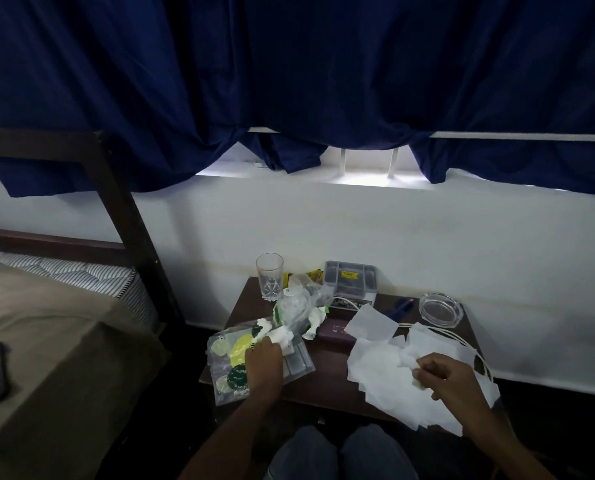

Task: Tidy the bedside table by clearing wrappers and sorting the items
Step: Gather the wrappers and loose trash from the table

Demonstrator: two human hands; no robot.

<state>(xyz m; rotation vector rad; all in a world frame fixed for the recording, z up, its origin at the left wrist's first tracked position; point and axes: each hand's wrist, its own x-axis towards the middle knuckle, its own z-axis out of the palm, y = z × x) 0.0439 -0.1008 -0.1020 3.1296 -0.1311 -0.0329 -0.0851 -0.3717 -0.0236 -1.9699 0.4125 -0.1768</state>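
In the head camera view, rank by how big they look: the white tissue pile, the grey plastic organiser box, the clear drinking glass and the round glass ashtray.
1. White tissue pile, nearest the camera.
2. Grey plastic organiser box.
3. Clear drinking glass and round glass ashtray: too alike to rank.

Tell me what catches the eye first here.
A dark blue curtain fills the top, light leaking beneath it. Below, on the cluttered bedside table, the left hand grips a crumpled white wrapper at the left, and the right hand pinches white tissues spread over the right.
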